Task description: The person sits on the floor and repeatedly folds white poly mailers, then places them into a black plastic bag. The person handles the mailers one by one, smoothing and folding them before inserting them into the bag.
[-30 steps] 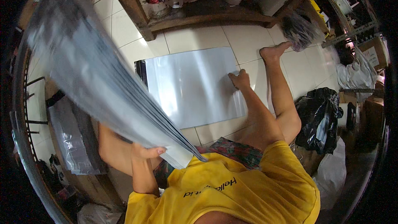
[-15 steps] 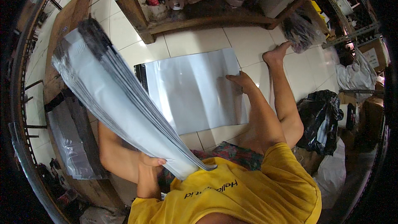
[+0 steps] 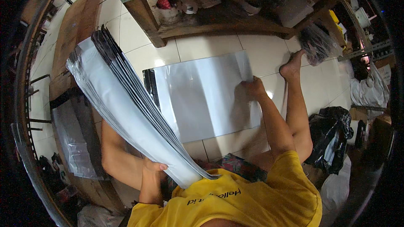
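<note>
A thick, fanned stack of grey-white plastic mailing bags (image 3: 126,96) with dark ends slants from my lap up to the left. My left hand (image 3: 154,167) is closed round its lower edge, the thumb lying on the top bag. In front of me a single flat mailing bag (image 3: 198,96) lies on the tiled floor, a black strip along its left end. Over this bag's right edge is my right hand (image 3: 253,88), fingers curled. Whether they pinch the bag is hidden; a shadow falls beneath them.
Left of me, more grey bags (image 3: 75,138) rest on a wooden board (image 3: 78,29). A wooden table frame (image 3: 141,10) with cluttered items stands ahead. On the right are a black plastic bag (image 3: 330,136), white sacks (image 3: 370,88) and metal shelving (image 3: 366,52). My bare foot (image 3: 291,65) is beyond the flat bag.
My right fingers, stretched out at the flat bag's edge before, are now curled, and the hand sits slightly lower along that edge. The stack in my left hand is less raised and its layers show more.
</note>
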Demonstrator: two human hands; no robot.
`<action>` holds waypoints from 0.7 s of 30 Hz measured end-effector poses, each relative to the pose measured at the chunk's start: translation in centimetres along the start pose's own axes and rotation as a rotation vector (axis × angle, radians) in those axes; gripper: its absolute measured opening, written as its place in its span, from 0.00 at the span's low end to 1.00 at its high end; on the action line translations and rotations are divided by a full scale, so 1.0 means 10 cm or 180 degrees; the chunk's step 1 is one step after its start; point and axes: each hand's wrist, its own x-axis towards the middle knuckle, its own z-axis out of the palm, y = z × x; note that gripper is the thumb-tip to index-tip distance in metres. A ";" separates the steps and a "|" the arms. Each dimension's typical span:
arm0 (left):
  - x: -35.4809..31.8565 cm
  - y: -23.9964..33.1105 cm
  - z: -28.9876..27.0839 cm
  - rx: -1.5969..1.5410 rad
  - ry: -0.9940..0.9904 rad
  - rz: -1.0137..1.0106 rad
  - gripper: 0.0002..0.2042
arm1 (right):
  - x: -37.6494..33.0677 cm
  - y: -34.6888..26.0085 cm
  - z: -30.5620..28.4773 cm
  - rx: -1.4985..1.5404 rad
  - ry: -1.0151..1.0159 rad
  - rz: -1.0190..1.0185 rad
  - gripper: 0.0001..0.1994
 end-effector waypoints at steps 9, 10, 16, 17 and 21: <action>0.13 0.19 0.15 0.0599 0.0605 -0.0558 0.39 | 0.86 -0.05 -1.20 -0.1484 0.0719 0.0698 0.45; 0.12 0.29 0.26 0.0793 0.0811 -0.0611 0.39 | 0.65 -0.27 -1.15 -0.0787 0.1559 -0.0325 0.46; 0.71 0.65 0.79 0.1028 0.0751 -0.0276 0.39 | 0.74 -0.11 -1.20 -0.1480 0.2268 -0.1068 0.49; 0.80 0.67 0.83 0.1121 0.0638 -0.0159 0.38 | 0.73 -0.23 -1.02 -0.2097 0.2079 -0.1139 0.49; 0.95 0.68 1.00 0.1369 0.0353 0.0125 0.35 | -0.87 -1.88 0.14 0.1753 -0.1656 -0.1753 0.52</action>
